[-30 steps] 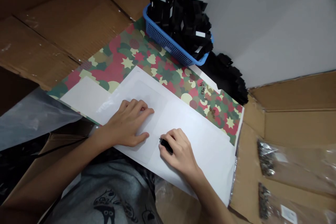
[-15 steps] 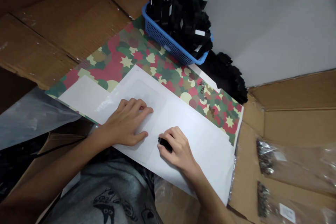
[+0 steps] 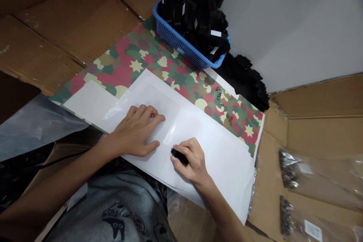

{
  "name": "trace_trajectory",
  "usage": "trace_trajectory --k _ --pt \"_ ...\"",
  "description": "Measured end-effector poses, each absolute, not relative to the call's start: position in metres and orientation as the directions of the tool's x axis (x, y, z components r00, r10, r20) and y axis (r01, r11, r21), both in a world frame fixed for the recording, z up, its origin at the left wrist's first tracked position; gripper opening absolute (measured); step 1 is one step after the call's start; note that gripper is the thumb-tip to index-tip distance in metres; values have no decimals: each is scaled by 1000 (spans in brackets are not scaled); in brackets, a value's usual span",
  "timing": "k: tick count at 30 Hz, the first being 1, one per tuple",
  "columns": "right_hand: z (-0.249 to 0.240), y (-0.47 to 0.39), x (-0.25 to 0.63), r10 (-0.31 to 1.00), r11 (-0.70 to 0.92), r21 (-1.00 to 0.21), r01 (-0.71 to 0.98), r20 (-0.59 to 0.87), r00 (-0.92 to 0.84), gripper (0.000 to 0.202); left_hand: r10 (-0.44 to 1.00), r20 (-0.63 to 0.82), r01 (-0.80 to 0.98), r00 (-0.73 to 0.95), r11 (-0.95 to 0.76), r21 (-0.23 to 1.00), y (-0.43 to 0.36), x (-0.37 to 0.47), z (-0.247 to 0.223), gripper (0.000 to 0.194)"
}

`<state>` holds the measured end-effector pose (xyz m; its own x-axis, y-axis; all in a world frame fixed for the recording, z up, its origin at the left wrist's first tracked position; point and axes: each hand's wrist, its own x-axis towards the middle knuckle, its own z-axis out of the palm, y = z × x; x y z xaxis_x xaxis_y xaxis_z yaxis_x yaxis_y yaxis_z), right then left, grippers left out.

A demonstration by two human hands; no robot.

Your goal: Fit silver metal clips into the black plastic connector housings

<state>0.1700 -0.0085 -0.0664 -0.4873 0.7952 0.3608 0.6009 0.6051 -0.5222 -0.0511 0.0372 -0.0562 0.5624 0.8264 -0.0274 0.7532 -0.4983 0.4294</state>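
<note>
One grey shirt (image 3: 127, 193) with dark cartoon drawings is nearest to us. Just past it, our left hand (image 3: 138, 130) lies loose and unclenched, palm down, thumb out, on a thin see-through sheet (image 3: 163, 100). Our right hand (image 3: 191, 159) has its thumb and fingers closed around a small black thing (image 3: 180, 156). That black thing is over the white paper (image 3: 221, 151), near our left thumb but apart from it, and we cannot tell if it touches the paper. On our right, we see two clear bags (image 3: 326, 172) of little metal bits (image 3: 287, 170) lying on brown cardboard (image 3: 268, 162). Farther off, we see a table cover (image 3: 136, 51) with red, green and yellow shapes. Small metal pieces (image 3: 219, 93) sit on it in two little groups. Behind them, a blue basket (image 3: 173, 41) is heaped with black parts (image 3: 202, 26). More black parts lie in a pile (image 3: 246, 83) beside the basket, next to the grey wall (image 3: 283, 26).
</note>
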Motion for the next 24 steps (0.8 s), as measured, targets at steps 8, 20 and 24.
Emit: trace_trajectory --k 8,20,24 --pt "-68 -10 168 737 674 -439 594 453 -501 27 822 -39 750 569 -499 433 38 -52 -57 53" --pt "-70 -14 166 668 740 -386 551 516 -536 48 822 -29 743 568 -498 448 38 -51 -56 52" --pt "-68 -12 163 609 787 -334 519 554 -568 38 814 -26 741 581 -515 432 38 -52 -57 53"
